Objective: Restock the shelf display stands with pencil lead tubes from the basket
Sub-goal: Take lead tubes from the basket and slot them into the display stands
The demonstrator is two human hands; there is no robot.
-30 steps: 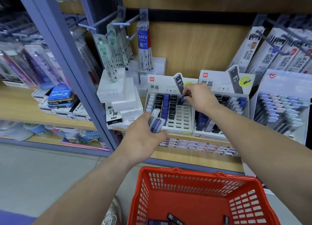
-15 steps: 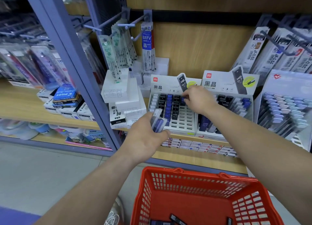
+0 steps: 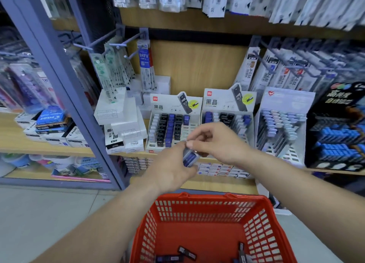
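The wooden shelf (image 3: 197, 69) carries the left stand (image 3: 171, 104), a white card display whose slots hold columns of black, blue and clear stocked tubes (image 3: 167, 128). Its right-hand columns are mostly bare below the top row. The red basket (image 3: 207, 198) sits below the left stand and nearer the camera. The right stand (image 3: 219, 102), of the same make, stands just beside the left stand on its right. A pale-blue stand (image 3: 284, 122) is farther right again. White boxes (image 3: 116, 112) are stacked just to the left of the left stand. The left hand (image 3: 169, 170) is in front of the left stand's lower edge, its fingers curled round a small bunch of tubes (image 3: 188, 158), blue and clear, held roughly upright. The right hand (image 3: 215, 142) is in front of the left stand's lower right corner. Its thumb and forefinger pinch the top end of that bunch, though blur hides how many tubes they hold. A few dark loose tubes (image 3: 186, 253) lie on the basket floor, well below the left stand.
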